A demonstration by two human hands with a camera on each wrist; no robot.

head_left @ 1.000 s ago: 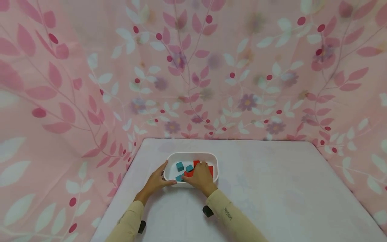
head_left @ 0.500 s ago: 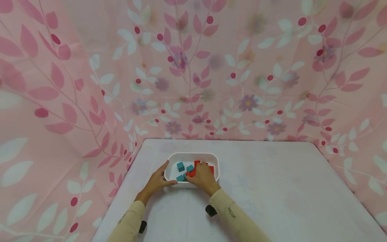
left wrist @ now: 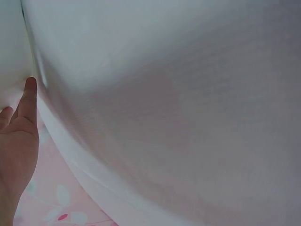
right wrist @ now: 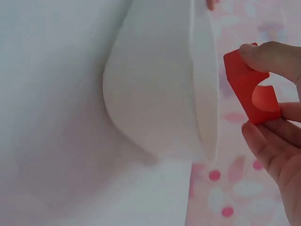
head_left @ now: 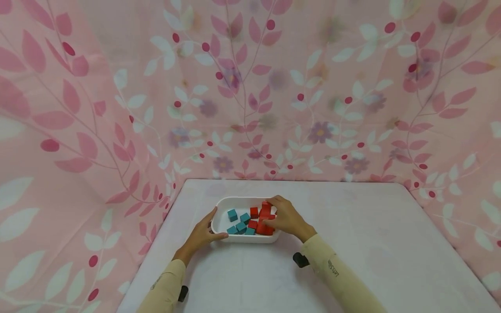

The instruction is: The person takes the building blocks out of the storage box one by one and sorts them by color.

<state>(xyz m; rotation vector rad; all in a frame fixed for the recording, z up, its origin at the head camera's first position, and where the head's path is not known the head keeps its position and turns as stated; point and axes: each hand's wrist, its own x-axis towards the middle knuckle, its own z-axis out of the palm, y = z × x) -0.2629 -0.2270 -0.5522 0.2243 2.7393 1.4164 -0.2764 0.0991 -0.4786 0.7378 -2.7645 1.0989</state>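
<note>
A white tray (head_left: 244,238) with rounded corners holds several teal cubes (head_left: 232,215) and red blocks (head_left: 265,229). My left hand (head_left: 201,234) rests against the tray's left end, thumb along the front rim and straight fingers up the side. In the left wrist view its fingertip (left wrist: 30,84) touches the white wall. Over the tray's right end, my right hand (head_left: 288,218) pinches a red arch block (right wrist: 244,89) between thumb and fingers. The right wrist view shows the block's rounded notch and the block above the rim.
The tray stands on a table covered with a pale cloth (head_left: 352,243). A pink leaf-patterned curtain (head_left: 250,108) hangs behind and along the sides. Two small red cubes (head_left: 254,212) lie mid-tray beside the teal ones. A black wrist device (head_left: 300,260) sits under the right sleeve.
My right hand has moved right, from mid-tray to the right end, and now holds the red arch block higher. More teal and red cubes show. My left hand has stayed put.
</note>
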